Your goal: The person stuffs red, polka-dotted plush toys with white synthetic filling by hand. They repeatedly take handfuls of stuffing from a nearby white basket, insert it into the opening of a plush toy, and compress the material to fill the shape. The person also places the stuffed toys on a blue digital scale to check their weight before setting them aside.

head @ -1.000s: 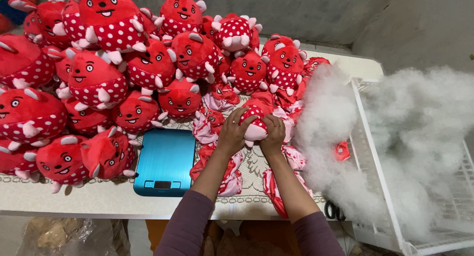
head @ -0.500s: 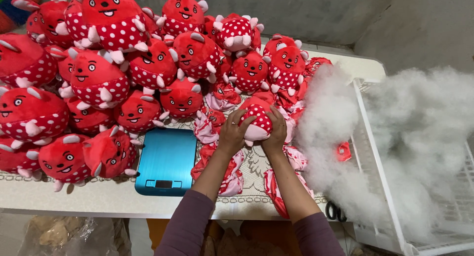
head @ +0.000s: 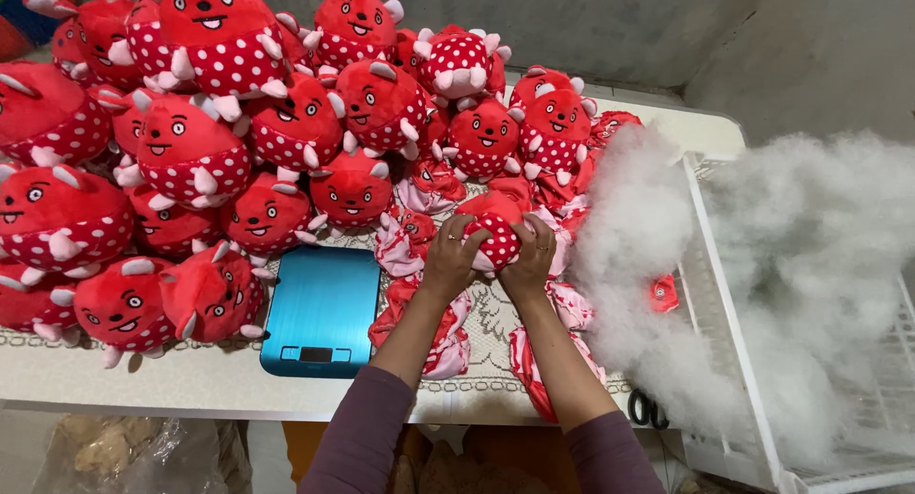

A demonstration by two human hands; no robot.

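Currently, both hands grip one red plush toy with white dots point(head: 496, 229), which sits just right of and slightly above the blue scale point(head: 322, 308) on the surface point(head: 143, 384). The left hand point(head: 456, 256) wraps its fingers closed around the toy's left side; the right hand point(head: 532, 258) closes on its right side, so the toy is pressed between the two palms. Flat, unstuffed red toy skins point(head: 431, 332) lie directly right of the scale, beneath the forearms. A large pile of finished red plush toys point(head: 210, 141) stacks up above and to the left of the scale. Loose white stuffing fibre point(head: 639, 237) lies well to the right of the scale, spilling into a white wire rack point(head: 724, 322). A pair of black scissors point(head: 648, 408) lies at the surface edge, below the fibre.
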